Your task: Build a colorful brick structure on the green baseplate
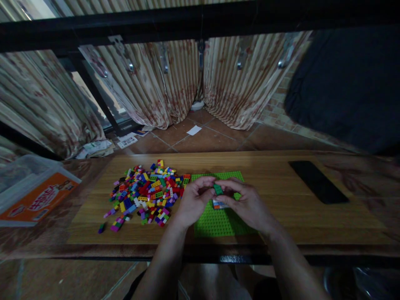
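Observation:
Over the green studded baseplate (212, 225), both my hands come together around a dark green toy brick (218, 190). My left hand (196, 199) pinches it from the left side with thumb and fingertips. From the other side, the fingers of my right hand (245, 202) close on it as well. Just below the brick, a small built piece (219, 205) with white, blue and orange parts shows on the plate, partly covered by my right fingers. A lime green brick (237, 196) peeks out behind my right hand.
Left of the baseplate spreads a heap of mixed coloured bricks (146, 191) on the wooden board (281, 225). A clear plastic box (34, 166) with an orange label stands at the far left. A black phone-like slab (318, 182) lies at the right.

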Action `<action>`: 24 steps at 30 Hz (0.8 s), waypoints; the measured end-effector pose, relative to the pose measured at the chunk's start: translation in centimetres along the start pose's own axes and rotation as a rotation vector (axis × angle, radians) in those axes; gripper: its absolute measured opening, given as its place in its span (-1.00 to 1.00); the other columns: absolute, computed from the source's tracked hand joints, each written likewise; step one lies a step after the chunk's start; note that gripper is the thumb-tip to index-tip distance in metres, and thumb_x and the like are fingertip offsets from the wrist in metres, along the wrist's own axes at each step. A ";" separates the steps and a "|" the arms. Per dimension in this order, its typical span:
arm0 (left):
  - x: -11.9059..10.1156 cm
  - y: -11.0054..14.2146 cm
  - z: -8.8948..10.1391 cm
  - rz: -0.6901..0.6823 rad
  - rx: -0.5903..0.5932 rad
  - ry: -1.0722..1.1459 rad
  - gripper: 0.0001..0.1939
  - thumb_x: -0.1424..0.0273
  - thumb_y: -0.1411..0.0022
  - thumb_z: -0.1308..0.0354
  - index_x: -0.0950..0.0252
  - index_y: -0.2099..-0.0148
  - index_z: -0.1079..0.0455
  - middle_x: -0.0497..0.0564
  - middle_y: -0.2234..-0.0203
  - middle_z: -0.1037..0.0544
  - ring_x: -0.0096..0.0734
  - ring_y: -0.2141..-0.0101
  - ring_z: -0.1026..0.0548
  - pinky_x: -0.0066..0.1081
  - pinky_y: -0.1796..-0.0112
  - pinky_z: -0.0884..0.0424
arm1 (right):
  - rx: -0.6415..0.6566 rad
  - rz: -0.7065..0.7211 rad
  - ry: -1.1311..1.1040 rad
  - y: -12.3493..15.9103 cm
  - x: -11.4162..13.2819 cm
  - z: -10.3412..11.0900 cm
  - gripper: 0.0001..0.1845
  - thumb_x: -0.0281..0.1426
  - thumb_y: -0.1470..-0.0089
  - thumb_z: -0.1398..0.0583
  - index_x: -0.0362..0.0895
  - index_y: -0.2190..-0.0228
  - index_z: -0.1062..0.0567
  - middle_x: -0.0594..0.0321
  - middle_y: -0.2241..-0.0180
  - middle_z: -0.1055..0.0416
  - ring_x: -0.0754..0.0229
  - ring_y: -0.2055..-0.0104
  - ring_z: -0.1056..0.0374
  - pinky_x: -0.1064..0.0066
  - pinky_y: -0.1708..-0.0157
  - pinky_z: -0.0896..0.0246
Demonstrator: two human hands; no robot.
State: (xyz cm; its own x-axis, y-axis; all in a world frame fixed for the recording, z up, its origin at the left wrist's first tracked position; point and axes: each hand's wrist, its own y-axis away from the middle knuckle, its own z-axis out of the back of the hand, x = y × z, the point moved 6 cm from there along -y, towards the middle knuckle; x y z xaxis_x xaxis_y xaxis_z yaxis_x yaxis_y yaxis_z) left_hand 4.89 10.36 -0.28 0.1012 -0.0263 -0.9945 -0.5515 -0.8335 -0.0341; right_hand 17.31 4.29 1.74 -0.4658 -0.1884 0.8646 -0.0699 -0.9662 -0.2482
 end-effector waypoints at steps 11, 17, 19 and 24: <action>2.2 -0.9 2.7 -0.030 -0.286 -0.285 -0.76 0.45 -0.16 -0.11 0.28 0.10 -0.45 0.02 0.27 -0.57 -0.40 0.26 -0.52 -0.41 0.17 -0.41 | -0.183 -0.177 0.169 0.8 -4.6 3.8 -0.68 -0.19 0.05 -0.30 -0.04 0.22 -0.54 0.21 0.31 -0.49 0.10 0.28 -0.41 0.22 0.25 -0.34; 2.9 -1.5 1.9 0.002 -0.241 -0.370 -0.76 0.46 -0.19 -0.08 0.30 0.10 -0.46 0.06 0.23 -0.59 -0.34 0.20 -0.53 -0.35 0.11 -0.42 | -0.011 -0.114 0.152 -0.1 -4.4 2.0 -0.73 -0.25 0.01 -0.29 -0.04 0.22 -0.53 0.19 0.17 -0.42 0.09 0.09 -0.36 0.16 0.03 -0.23; 3.0 -1.8 1.2 0.008 -0.208 -0.357 -0.75 0.46 -0.20 -0.07 0.30 0.07 -0.46 0.08 0.20 -0.59 -0.33 0.17 -0.54 -0.35 0.11 -0.42 | -0.004 -0.093 0.144 -0.4 -4.5 1.7 -0.72 -0.25 0.03 -0.31 -0.03 0.22 -0.53 0.19 0.15 -0.39 0.09 0.05 -0.34 0.15 -0.01 -0.19; 3.4 -2.7 0.0 0.042 -0.129 -0.301 -0.71 0.44 -0.22 -0.06 0.30 0.01 -0.42 0.08 0.20 -0.60 -0.33 0.20 -0.56 -0.35 0.14 -0.45 | 0.028 -0.095 0.107 -0.9 -4.8 1.5 -0.73 -0.26 0.04 -0.31 -0.05 0.24 -0.52 0.21 0.16 -0.38 0.11 0.06 -0.33 0.18 -0.02 -0.16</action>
State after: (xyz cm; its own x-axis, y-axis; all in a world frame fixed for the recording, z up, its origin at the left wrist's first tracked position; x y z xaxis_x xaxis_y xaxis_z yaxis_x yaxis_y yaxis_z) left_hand 6.66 12.52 -3.58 -0.1795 0.0861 -0.9800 -0.4387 -0.8986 0.0014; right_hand 20.91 5.79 -1.55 -0.5494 -0.0778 0.8319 -0.0937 -0.9836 -0.1539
